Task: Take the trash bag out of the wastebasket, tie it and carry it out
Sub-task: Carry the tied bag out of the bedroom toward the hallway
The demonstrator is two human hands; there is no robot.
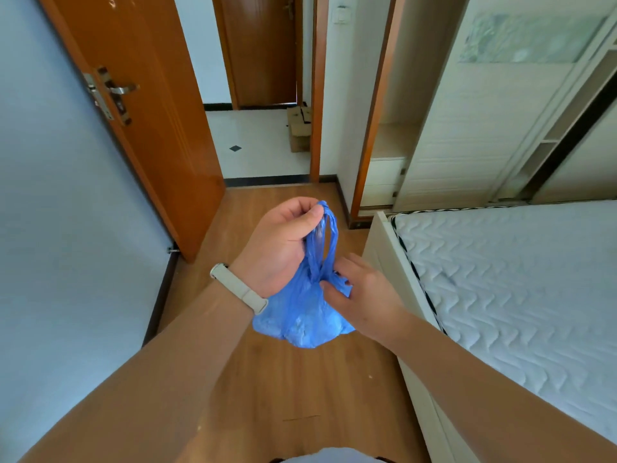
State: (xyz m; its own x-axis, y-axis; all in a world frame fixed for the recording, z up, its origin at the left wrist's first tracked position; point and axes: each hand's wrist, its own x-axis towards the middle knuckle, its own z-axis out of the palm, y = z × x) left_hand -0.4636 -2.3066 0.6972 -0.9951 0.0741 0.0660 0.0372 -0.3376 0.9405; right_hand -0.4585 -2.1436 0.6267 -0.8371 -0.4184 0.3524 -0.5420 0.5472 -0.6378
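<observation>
A bedroom with a wood floor (293, 389) is stretching ahead toward an open orange door (150, 128) and a tiled hallway beyond, with a bare quilted mattress (521, 285) lying along the right. The blue trash bag (300, 315) is hanging in the air above the floor, between the two forearms, and no wastebasket is showing in view, so the lifting-out looks finished. The left hand (280, 248), wearing a pale wristband (238, 289), is pinching the bag's two loop handles (325, 235) together and holding them up, carrying the weight. The right hand (364, 292) is gripping the gathered neck just below them, thumb and fingers closed on the plastic. The tying seems to be under way or just being snugged; whether a knot is already holding cannot be told. Carrying it through the doorway is what remains.
</observation>
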